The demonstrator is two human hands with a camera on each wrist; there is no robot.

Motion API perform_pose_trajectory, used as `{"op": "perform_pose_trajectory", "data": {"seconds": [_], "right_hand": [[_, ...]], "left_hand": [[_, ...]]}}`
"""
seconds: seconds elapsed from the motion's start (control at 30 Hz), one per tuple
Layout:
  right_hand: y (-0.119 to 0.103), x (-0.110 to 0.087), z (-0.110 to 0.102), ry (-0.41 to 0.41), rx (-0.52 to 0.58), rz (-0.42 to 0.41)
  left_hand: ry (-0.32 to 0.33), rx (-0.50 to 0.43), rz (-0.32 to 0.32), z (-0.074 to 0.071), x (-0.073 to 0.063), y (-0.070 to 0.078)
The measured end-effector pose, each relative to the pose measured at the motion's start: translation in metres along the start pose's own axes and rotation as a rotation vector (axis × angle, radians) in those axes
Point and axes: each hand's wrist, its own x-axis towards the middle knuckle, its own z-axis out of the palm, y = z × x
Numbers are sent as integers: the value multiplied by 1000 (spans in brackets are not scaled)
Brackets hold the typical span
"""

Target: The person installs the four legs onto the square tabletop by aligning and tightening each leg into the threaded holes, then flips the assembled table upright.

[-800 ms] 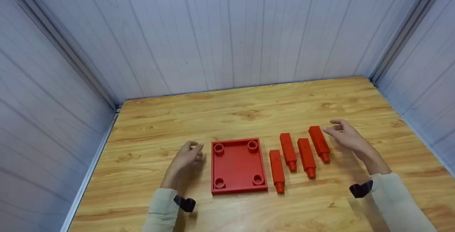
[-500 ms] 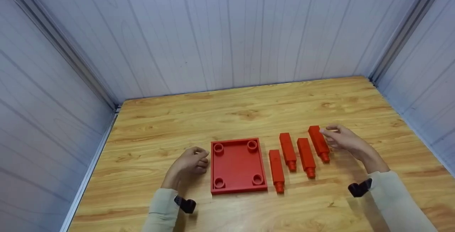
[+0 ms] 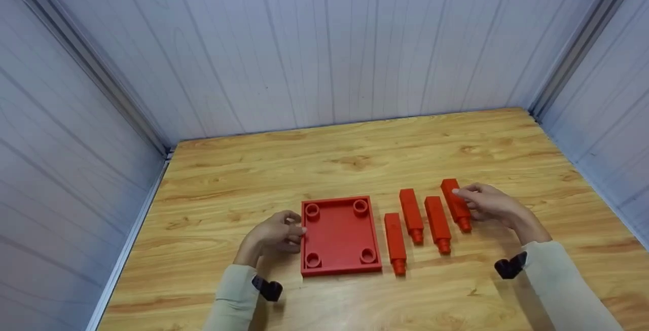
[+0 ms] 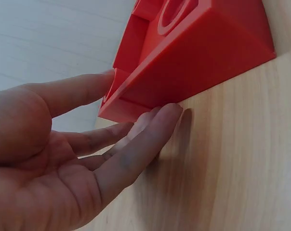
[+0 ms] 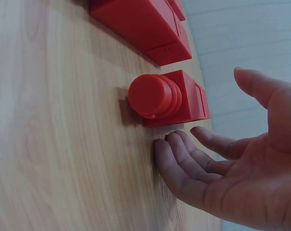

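A square red plate point(image 3: 338, 234) with a raised rim and a round socket in each corner lies on the wooden table. My left hand point(image 3: 276, 232) is at its left side, the thumb over the rim and the fingers low by the outer wall in the left wrist view. Right of the plate lie several square red legs with round stepped ends. My right hand point(image 3: 491, 205) is at the rightmost leg point(image 3: 453, 201). Its thumb is above that leg, and its relaxed fingers point(image 5: 184, 175) lie alongside, with a gap showing in the right wrist view.
Three other legs lie between the plate and the rightmost one: a near-left leg point(image 3: 395, 240), a far-left leg point(image 3: 409, 212) and a middle leg point(image 3: 437, 222). Pale panelled walls point(image 3: 350, 42) enclose the table point(image 3: 243, 169) at the back and sides.
My left hand has moved right to the plate's left rim. My right hand has come down and left, its thumb now over the rightmost leg. The plate and legs lie as before.
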Motion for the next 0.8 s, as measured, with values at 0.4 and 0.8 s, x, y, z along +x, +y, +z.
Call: {"op": "perform_pose_trajectory", "data": {"seconds": [0.4,0.8], "right_hand": [[-9,8,4,39,-150,27],[-12,10,7,99,-285,-32]], "left_hand": [[17,37,2,3,2,-1],[25,57,15,3,2,-1]]}}
